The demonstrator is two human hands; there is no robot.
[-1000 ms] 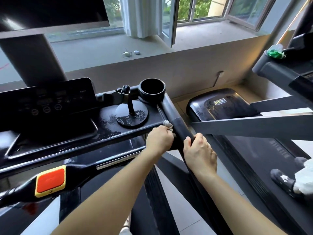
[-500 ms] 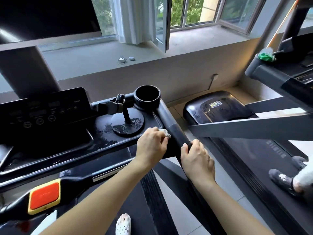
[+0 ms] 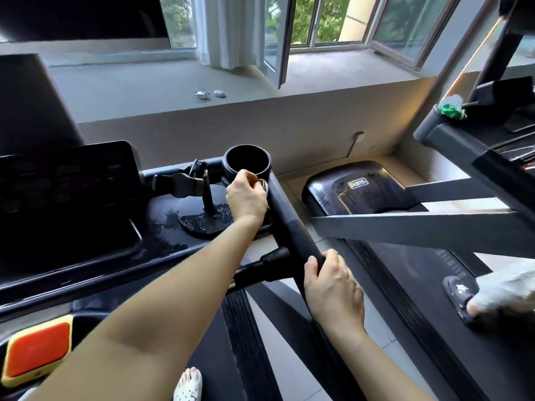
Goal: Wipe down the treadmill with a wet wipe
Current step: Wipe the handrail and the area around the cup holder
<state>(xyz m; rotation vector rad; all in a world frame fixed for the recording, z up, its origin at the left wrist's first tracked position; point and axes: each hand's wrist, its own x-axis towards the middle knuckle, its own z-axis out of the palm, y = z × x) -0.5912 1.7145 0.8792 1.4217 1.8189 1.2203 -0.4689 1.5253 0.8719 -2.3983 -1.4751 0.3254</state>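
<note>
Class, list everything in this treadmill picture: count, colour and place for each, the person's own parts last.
Treadmill console panel: one, black, left.
Round cup holder: one, black, console's right corner.
Clamp stand with round base: one, black, beside the cup holder.
Thick side handrail: one, black, centre.
Crumpled wet wipe: one, whitish, at the cup holder's base, mostly hidden.
Square stop button: one, orange with yellow frame, bottom left.
Neighbouring treadmill's motor cover: one, black, right of centre.
Fabric curtain: one, white, at the window.
Perforated shoe: one, white, bottom centre.
Left hand: one, pinching the wet wipe.
Right hand: one, gripping the handrail's near end.
</note>
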